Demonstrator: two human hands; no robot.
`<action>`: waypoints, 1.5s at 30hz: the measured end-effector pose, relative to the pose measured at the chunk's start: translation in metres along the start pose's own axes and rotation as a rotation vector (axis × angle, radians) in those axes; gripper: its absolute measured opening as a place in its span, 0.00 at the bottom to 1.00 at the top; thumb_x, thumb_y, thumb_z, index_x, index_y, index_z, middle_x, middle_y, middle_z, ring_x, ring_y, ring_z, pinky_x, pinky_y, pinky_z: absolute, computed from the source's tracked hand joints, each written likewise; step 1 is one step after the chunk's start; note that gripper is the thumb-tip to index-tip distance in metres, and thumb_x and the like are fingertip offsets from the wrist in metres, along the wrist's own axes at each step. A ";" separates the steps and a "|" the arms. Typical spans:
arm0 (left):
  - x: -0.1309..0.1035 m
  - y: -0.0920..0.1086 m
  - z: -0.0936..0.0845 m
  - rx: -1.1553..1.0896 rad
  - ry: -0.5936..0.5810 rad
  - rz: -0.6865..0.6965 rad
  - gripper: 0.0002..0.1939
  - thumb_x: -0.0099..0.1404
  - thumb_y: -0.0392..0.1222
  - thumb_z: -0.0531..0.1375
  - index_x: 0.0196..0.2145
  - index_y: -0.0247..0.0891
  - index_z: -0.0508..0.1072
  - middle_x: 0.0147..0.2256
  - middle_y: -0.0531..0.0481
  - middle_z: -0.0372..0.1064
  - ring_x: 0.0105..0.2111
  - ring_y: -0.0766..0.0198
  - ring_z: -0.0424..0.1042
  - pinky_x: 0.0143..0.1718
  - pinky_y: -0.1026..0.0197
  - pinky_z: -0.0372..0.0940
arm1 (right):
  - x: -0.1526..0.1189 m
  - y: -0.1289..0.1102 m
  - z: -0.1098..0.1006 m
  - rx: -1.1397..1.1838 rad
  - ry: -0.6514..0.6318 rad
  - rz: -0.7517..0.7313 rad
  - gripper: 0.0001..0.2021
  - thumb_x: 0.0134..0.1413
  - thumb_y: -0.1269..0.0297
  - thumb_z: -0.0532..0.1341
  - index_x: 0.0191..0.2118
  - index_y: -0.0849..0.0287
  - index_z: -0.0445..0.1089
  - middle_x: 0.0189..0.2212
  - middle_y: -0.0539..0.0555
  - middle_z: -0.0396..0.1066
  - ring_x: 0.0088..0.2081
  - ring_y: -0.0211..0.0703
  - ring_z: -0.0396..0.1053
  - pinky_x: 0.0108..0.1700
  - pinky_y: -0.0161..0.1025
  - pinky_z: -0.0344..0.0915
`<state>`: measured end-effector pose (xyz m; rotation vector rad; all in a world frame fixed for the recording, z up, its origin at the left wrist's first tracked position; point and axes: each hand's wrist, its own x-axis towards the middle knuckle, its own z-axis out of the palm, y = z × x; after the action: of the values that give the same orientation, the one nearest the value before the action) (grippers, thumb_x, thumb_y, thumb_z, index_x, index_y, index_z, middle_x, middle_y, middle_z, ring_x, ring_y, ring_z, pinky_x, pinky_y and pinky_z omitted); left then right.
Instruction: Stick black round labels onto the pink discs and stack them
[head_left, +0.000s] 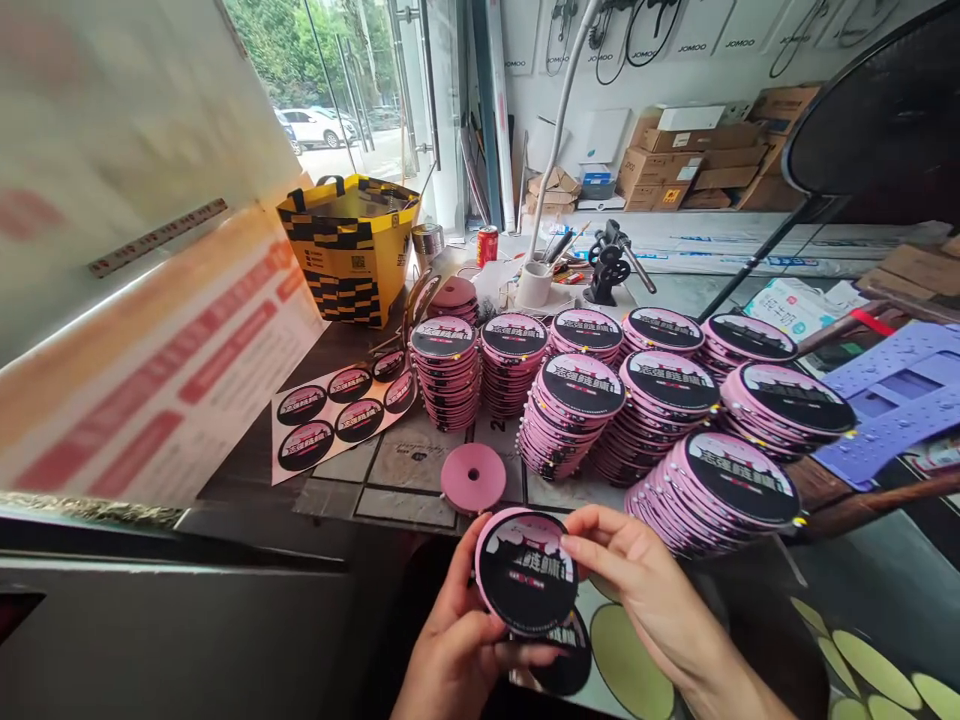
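My left hand (465,615) is closed around a pink foam disc (481,580), thumb in front and fingers behind. A round black-and-pink sticker (527,590) with white characters covers its face. At the disc's upper right edge, my right hand (637,570) has thumb and forefinger pinched on the sticker's rim. Below the hands lies a sticker sheet (600,690), with one sticker and pale yellow-green circles showing; my hands hide part of it. A bare pink disc (474,477) with a dark centre hole lies on the table just beyond.
Several stacks of labelled discs (581,385) with pins in their sides fill the table's right half. Another sticker sheet (345,410) lies left, below a yellow-black bag (352,250). Behind stand a red can (487,246), a white cup (534,285) and a black clamp device (611,262).
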<state>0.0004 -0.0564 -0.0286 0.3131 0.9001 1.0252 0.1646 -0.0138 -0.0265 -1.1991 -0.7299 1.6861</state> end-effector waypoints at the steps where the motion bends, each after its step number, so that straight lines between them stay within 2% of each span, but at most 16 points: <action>1: 0.000 -0.001 -0.001 -0.001 -0.024 -0.013 0.40 0.46 0.24 0.55 0.57 0.44 0.53 0.47 0.45 0.71 0.36 0.55 0.75 0.33 0.54 0.72 | 0.000 0.001 -0.002 -0.012 -0.005 -0.007 0.11 0.35 0.61 0.71 0.25 0.61 0.72 0.21 0.47 0.69 0.23 0.32 0.61 0.27 0.29 0.59; 5: -0.001 -0.005 -0.001 0.028 -0.066 -0.050 0.47 0.39 0.24 0.56 0.58 0.45 0.51 0.50 0.44 0.67 0.39 0.52 0.73 0.34 0.55 0.71 | -0.003 0.006 -0.008 -0.069 -0.020 -0.028 0.10 0.36 0.61 0.70 0.25 0.61 0.72 0.20 0.47 0.68 0.23 0.32 0.62 0.26 0.30 0.59; 14: 0.003 -0.014 -0.001 0.040 -0.102 0.012 0.47 0.41 0.24 0.65 0.56 0.47 0.54 0.52 0.42 0.65 0.39 0.58 0.73 0.37 0.56 0.69 | -0.006 0.008 -0.011 -0.145 0.025 -0.076 0.11 0.36 0.60 0.69 0.24 0.61 0.72 0.20 0.48 0.68 0.23 0.35 0.62 0.26 0.32 0.61; 18: 0.003 -0.014 -0.003 0.028 -0.119 0.024 0.46 0.43 0.27 0.68 0.56 0.47 0.54 0.52 0.41 0.66 0.44 0.53 0.71 0.39 0.57 0.68 | -0.006 0.008 -0.011 -0.146 0.022 -0.085 0.11 0.37 0.60 0.69 0.25 0.61 0.71 0.20 0.48 0.68 0.23 0.34 0.62 0.26 0.32 0.61; 23: 0.002 -0.012 -0.003 0.050 -0.137 0.042 0.41 0.48 0.34 0.68 0.56 0.48 0.56 0.50 0.42 0.67 0.40 0.54 0.72 0.31 0.59 0.71 | -0.005 0.007 -0.009 -0.137 0.027 -0.081 0.10 0.37 0.60 0.69 0.25 0.60 0.72 0.20 0.47 0.68 0.23 0.33 0.62 0.26 0.30 0.61; 31: 0.001 -0.012 -0.004 0.066 -0.114 0.049 0.37 0.49 0.37 0.68 0.55 0.50 0.60 0.52 0.43 0.64 0.45 0.48 0.70 0.31 0.58 0.72 | -0.007 0.008 -0.008 -0.123 0.032 -0.085 0.10 0.36 0.60 0.70 0.24 0.60 0.72 0.19 0.47 0.68 0.22 0.33 0.62 0.25 0.30 0.60; 39: 0.002 -0.016 -0.005 0.059 -0.134 0.069 0.35 0.50 0.38 0.68 0.54 0.53 0.61 0.49 0.46 0.66 0.43 0.52 0.71 0.31 0.59 0.72 | -0.009 0.009 -0.007 -0.175 0.079 -0.122 0.10 0.37 0.59 0.69 0.24 0.61 0.72 0.19 0.49 0.69 0.22 0.34 0.62 0.25 0.31 0.60; 45: 0.002 -0.016 -0.005 0.055 -0.133 0.067 0.35 0.50 0.37 0.68 0.54 0.54 0.62 0.52 0.46 0.64 0.42 0.54 0.70 0.33 0.58 0.72 | -0.008 0.011 -0.007 -0.201 0.113 -0.131 0.11 0.36 0.59 0.69 0.23 0.61 0.73 0.19 0.49 0.69 0.21 0.34 0.62 0.24 0.31 0.60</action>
<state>0.0066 -0.0640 -0.0430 0.4550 0.8034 1.0296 0.1689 -0.0260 -0.0351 -1.3438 -0.9034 1.4517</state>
